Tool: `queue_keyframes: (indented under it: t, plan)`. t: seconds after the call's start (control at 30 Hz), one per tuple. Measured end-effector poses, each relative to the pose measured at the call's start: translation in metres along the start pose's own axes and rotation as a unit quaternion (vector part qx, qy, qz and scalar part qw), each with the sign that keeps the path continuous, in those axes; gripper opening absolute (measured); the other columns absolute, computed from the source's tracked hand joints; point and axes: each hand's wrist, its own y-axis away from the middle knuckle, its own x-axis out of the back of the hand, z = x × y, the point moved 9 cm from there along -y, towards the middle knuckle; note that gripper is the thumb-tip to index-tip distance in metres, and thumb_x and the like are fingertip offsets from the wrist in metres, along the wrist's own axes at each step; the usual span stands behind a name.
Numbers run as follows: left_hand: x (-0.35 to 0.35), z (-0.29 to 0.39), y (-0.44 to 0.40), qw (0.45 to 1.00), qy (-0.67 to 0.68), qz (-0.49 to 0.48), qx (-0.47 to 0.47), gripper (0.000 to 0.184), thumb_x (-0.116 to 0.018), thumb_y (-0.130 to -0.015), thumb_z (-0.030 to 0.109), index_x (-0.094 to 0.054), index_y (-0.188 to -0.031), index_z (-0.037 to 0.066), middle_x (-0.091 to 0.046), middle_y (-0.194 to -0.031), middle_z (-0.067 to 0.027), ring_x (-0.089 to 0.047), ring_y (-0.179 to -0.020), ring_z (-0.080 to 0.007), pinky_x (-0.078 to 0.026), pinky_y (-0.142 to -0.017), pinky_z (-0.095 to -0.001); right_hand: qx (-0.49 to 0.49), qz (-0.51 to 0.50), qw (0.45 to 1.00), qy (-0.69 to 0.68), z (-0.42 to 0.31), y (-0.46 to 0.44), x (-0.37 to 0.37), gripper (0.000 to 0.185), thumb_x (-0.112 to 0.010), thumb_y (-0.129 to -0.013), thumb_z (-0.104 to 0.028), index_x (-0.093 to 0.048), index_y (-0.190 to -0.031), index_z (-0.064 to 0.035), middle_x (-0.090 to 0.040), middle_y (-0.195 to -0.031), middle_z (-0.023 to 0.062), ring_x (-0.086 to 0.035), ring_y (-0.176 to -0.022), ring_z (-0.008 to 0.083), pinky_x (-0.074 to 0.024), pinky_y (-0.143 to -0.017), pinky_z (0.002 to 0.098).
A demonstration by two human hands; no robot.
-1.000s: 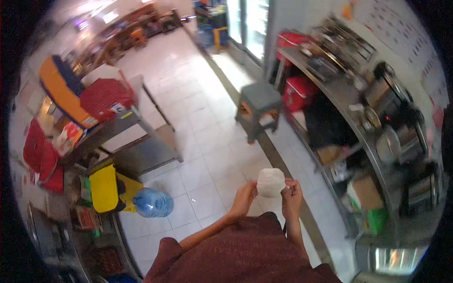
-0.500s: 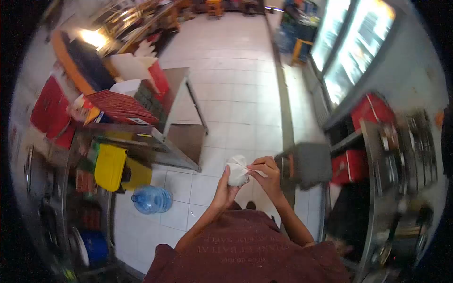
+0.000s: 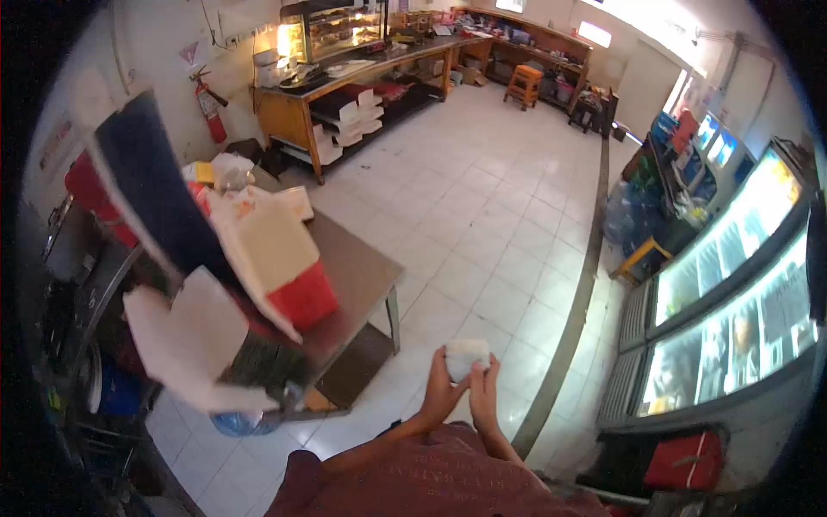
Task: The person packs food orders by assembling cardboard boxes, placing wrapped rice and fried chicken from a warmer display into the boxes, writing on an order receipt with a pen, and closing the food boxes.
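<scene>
A small white bundle [image 3: 466,358], seemingly wrapped in paper, sits between my two hands in front of my shirt. My left hand [image 3: 440,385] wraps round its left side. From the right, my right hand [image 3: 485,389] grips the near right part with its fingertips. The palms and the underside of the bundle are hidden, and what is inside it does not show.
On my left stands a metal table [image 3: 357,258] carrying open cardboard boxes [image 3: 198,323]. A lit display fridge [image 3: 724,327] lines the right wall. Farther off are a long counter [image 3: 388,65] and an orange stool [image 3: 523,84].
My view has swung to the left and up toward the room. My right hand was pinching the bundle's gathered top; both hands now hold its sides, and the top looks flatter.
</scene>
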Motion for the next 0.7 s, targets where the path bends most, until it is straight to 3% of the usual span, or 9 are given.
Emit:
queue_keyframes:
  t: [0.07,0.1,0.2,0.23,0.37,0.43,0.53,0.6,0.7]
  plan:
    - [-0.035,-0.004,-0.059,0.999,-0.022,-0.036,-0.033,0.063,-0.064,-0.079,0.014,-0.026,-0.127,-0.003,-0.039,-0.119,-0.0199,-0.043,-0.109,-0.0278,-0.038,-0.089,-0.0361,0.009,0.026,0.999,-0.027,-0.007,-0.067,0.020,0.042,-0.039,-0.094,-0.027,-0.030,-0.125,-0.0012,-0.046,-0.104,0.0093,-0.044,-0.099,0.0177,-0.0368,-0.085,0.0295]
    - [-0.046,0.019,-0.089,0.996,0.072,-0.059,0.001,0.062,-0.061,-0.081,0.019,-0.026,-0.127,-0.004,-0.040,-0.118,-0.0211,-0.043,-0.108,-0.0322,-0.035,-0.092,-0.0385,0.011,0.048,0.998,-0.037,-0.008,-0.095,0.028,0.041,-0.040,-0.094,-0.027,-0.031,-0.124,-0.0013,-0.047,-0.105,0.0093,-0.044,-0.098,0.0177,-0.0369,-0.085,0.0296]
    - [-0.079,0.017,-0.184,0.993,0.020,-0.070,-0.088,0.056,-0.056,-0.083,0.018,-0.027,-0.127,-0.004,-0.040,-0.118,-0.0205,-0.044,-0.107,-0.0307,-0.036,-0.091,-0.0372,0.032,0.083,0.994,-0.062,-0.019,-0.188,0.042,0.039,-0.043,-0.092,-0.026,-0.034,-0.121,-0.0012,-0.047,-0.106,0.0101,-0.045,-0.097,0.0181,-0.0383,-0.084,0.0304]
    - [-0.089,0.016,-0.217,0.992,-0.013,-0.067,-0.110,0.050,-0.052,-0.085,0.013,-0.028,-0.127,-0.003,-0.041,-0.118,-0.0191,-0.044,-0.107,-0.0268,-0.037,-0.089,-0.0352,0.046,0.075,0.994,-0.064,-0.029,-0.223,0.043,0.039,-0.045,-0.091,-0.025,-0.034,-0.121,-0.0007,-0.047,-0.106,0.0108,-0.046,-0.097,0.0186,-0.0394,-0.083,0.0311]
    - [-0.108,0.001,-0.358,0.991,0.089,-0.046,-0.091,0.049,-0.047,-0.088,0.015,-0.026,-0.129,-0.003,-0.040,-0.119,-0.0180,-0.042,-0.110,-0.0245,-0.036,-0.092,-0.0335,0.047,0.032,0.995,-0.077,-0.031,-0.382,0.036,0.035,-0.048,-0.089,-0.023,-0.039,-0.116,-0.0017,-0.049,-0.104,0.0090,-0.048,-0.095,0.0164,-0.0411,-0.081,0.0306]
    - [-0.098,-0.024,-0.433,0.989,0.134,-0.013,-0.067,0.049,-0.044,-0.090,0.018,-0.025,-0.130,-0.003,-0.040,-0.120,-0.0174,-0.041,-0.113,-0.0247,-0.035,-0.094,-0.0333,0.035,-0.031,0.996,-0.074,-0.047,-0.459,0.004,0.034,-0.051,-0.088,-0.023,-0.041,-0.114,-0.0022,-0.052,-0.102,0.0076,-0.050,-0.094,0.0147,-0.0432,-0.080,0.0291]
    - [-0.048,-0.052,-0.514,0.968,0.212,0.127,-0.035,0.049,-0.034,-0.094,0.027,-0.023,-0.131,-0.003,-0.039,-0.122,-0.0157,-0.040,-0.115,-0.0245,-0.034,-0.096,-0.0327,0.000,-0.168,0.984,-0.061,-0.039,-0.562,-0.073,0.039,-0.057,-0.085,-0.022,-0.041,-0.114,-0.0021,-0.053,-0.100,0.0076,-0.052,-0.091,0.0145,-0.0469,-0.076,0.0273]
    - [-0.005,-0.057,-0.557,0.956,0.195,0.219,-0.008,0.052,-0.027,-0.095,0.034,-0.022,-0.132,-0.002,-0.038,-0.123,-0.0151,-0.041,-0.114,-0.0244,-0.034,-0.096,-0.0328,0.012,-0.254,0.964,-0.077,-0.044,-0.612,-0.136,0.046,-0.064,-0.081,-0.021,-0.040,-0.113,0.0019,-0.054,-0.100,0.0118,-0.056,-0.087,0.0161,-0.0521,-0.068,0.0269]
    - [0.042,-0.083,-0.627,0.929,0.211,0.303,0.000,0.058,-0.022,-0.095,0.043,-0.022,-0.132,-0.001,-0.039,-0.123,-0.0156,-0.043,-0.112,-0.0241,-0.035,-0.095,-0.0330,0.015,-0.376,0.926,-0.035,-0.038,-0.681,-0.218,0.045,-0.064,-0.081,-0.021,-0.039,-0.111,0.0024,-0.055,-0.099,0.0130,-0.058,-0.087,0.0162,-0.0536,-0.067,0.0275]
